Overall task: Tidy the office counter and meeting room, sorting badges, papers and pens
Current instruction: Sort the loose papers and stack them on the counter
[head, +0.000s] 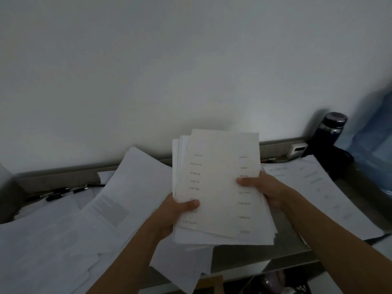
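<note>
Above the counter [292,245], both hands, left [176,213] and right [265,189], grip the paper stack [218,187] with curled fingers.

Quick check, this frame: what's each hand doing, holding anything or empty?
Left hand: grips the stack of papers at its left edge, thumb on top.
Right hand: grips the same stack at its right edge, thumb on top.

Head camera, single view: a wide-angle lens worn on your head looks forward and down across the worktop [292,238] toward the white wall [148,71], which fills the upper half of the frame. Your forearms enter from the bottom edge. The sheaf of papers [218,187], held in your left grip [174,211] and right grip [267,189], sits nearest the lens at centre.
</note>
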Demonstrator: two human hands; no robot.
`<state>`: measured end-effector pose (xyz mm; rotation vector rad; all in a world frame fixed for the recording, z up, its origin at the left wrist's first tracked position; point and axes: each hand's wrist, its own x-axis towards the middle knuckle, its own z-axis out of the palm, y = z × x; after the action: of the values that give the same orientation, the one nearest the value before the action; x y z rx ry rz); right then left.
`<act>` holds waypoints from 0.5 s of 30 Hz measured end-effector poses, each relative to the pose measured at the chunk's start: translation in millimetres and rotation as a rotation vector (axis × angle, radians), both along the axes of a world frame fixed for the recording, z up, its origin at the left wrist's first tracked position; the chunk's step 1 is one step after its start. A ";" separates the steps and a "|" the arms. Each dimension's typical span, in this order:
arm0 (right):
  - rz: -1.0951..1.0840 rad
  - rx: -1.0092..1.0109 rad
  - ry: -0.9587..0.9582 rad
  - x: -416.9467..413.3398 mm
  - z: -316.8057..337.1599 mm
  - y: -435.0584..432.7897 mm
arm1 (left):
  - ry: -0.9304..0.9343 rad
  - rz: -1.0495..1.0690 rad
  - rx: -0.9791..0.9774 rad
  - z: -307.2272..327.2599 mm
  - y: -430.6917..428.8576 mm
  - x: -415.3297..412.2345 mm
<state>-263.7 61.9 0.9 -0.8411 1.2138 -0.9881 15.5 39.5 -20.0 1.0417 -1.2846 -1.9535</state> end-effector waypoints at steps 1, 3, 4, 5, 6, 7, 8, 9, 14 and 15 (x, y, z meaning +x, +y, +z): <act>-0.001 -0.001 -0.004 -17.3 1.6 3.7 | 0.026 -0.007 0.025 2.3 1.5 -13.5; 0.039 0.012 0.036 -53.5 8.7 13.0 | 0.102 -0.014 0.097 7.6 4.6 -47.2; 0.066 0.029 0.068 -73.5 12.7 18.6 | 0.126 -0.026 0.106 9.3 5.8 -69.4; 0.094 0.044 0.096 -89.4 14.3 22.7 | 0.127 -0.029 0.102 10.4 6.9 -88.5; 0.102 0.064 0.105 -104.1 15.1 26.1 | 0.114 -0.035 0.083 8.6 7.6 -107.7; 0.096 0.081 0.117 -116.8 12.8 28.8 | 0.091 -0.039 0.072 6.7 9.1 -125.1; 0.078 0.106 0.139 -135.3 10.1 34.0 | 0.073 -0.047 0.069 2.6 12.6 -149.0; 0.058 0.122 0.161 -149.2 4.5 36.5 | 0.050 -0.046 0.080 -0.8 15.1 -166.1; -0.086 0.131 0.276 -224.0 -16.4 49.2 | -0.029 0.049 0.213 -20.7 19.4 -245.1; -0.118 0.116 0.289 -239.3 -19.1 49.8 | -0.043 0.090 0.239 -24.3 18.5 -259.7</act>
<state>-503.0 111.7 -18.1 -0.8479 1.5679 -0.9006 -244.2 58.0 -44.3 1.2403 -1.0248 -2.0610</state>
